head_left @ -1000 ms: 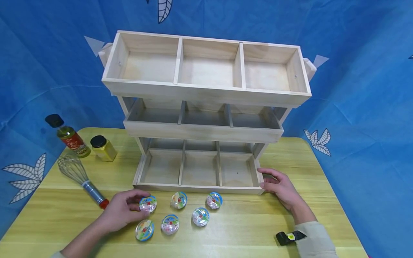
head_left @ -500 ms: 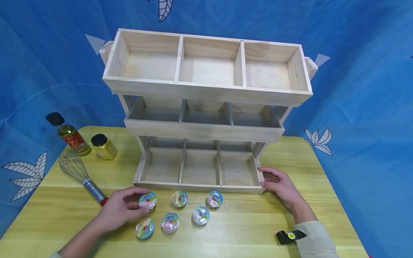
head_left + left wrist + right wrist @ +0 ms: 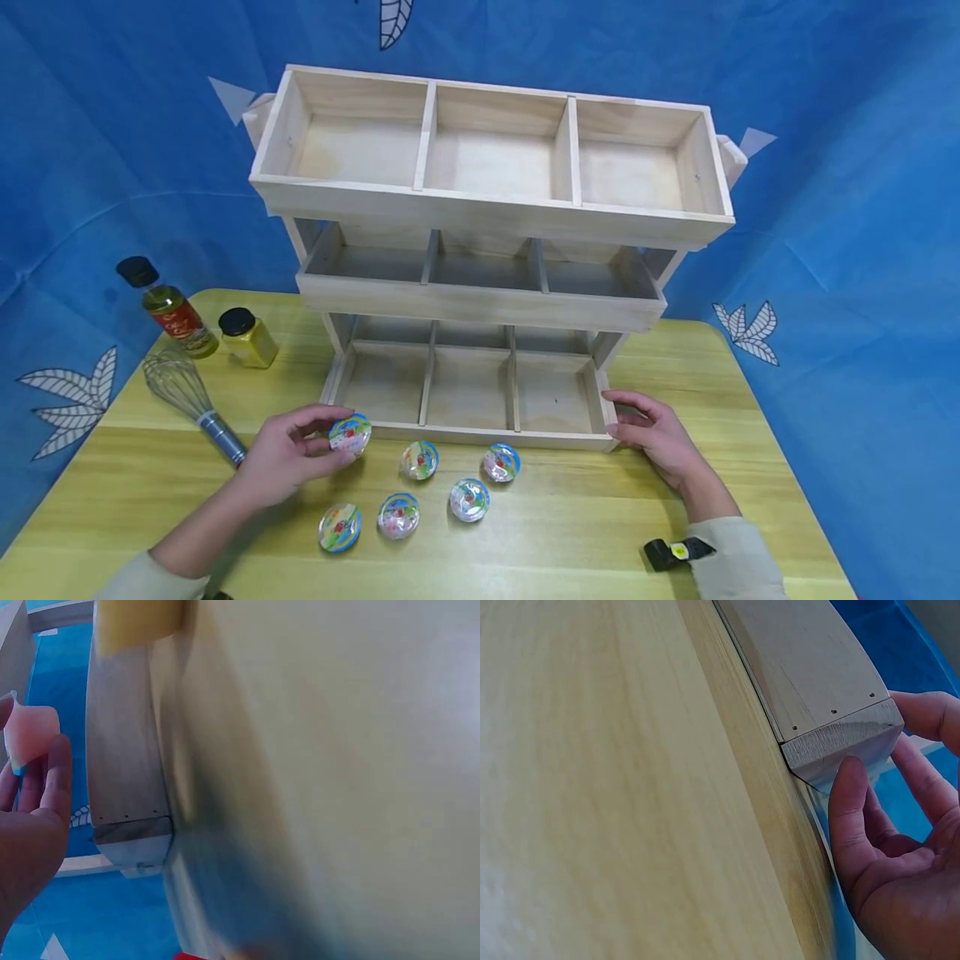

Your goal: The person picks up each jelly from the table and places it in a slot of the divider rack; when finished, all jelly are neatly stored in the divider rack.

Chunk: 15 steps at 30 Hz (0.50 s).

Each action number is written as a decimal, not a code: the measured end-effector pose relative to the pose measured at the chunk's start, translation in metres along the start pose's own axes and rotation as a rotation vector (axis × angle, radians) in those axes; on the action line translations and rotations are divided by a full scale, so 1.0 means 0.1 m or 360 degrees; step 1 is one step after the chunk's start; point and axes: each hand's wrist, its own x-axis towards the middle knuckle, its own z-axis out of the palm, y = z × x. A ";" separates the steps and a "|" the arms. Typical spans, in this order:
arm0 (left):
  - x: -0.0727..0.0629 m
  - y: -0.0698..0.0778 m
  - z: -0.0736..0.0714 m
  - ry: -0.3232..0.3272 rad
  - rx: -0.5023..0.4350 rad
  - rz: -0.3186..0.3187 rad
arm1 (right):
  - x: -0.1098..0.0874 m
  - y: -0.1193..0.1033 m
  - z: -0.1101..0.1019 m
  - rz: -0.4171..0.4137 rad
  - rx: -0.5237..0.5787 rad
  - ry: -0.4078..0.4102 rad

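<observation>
My left hand (image 3: 281,458) pinches a jelly cup (image 3: 350,434) by its sides, just above the table near the shelf's front left corner. In the left wrist view the jelly cup (image 3: 34,735) shows a pink body between thumb and fingers. Several more jelly cups (image 3: 398,516) with colourful lids lie on the table in front of the shelf. My right hand (image 3: 656,437) grips the front right corner of the lowest tier of the three-tier wooden shelf (image 3: 487,435). In the right wrist view its thumb lies on the end panel (image 3: 847,742) and its index finger reaches the top edge.
At the left stand an oil bottle (image 3: 178,317) and a yellow jar (image 3: 250,340) with a black lid. A whisk (image 3: 183,387) lies in front of them, its handle partly behind my left hand. Blue cloth (image 3: 840,208) hangs behind the shelf.
My left hand has lifted the jelly cup off the table and moved it slightly forward, toward the shelf. My right hand stays on the shelf corner. The head view has shifted slightly.
</observation>
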 end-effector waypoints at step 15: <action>0.45 0.09 0.13 0.0317 0.0046 0.0011 | -0.01 0.00 0.00 -0.0031 0.0011 -0.0013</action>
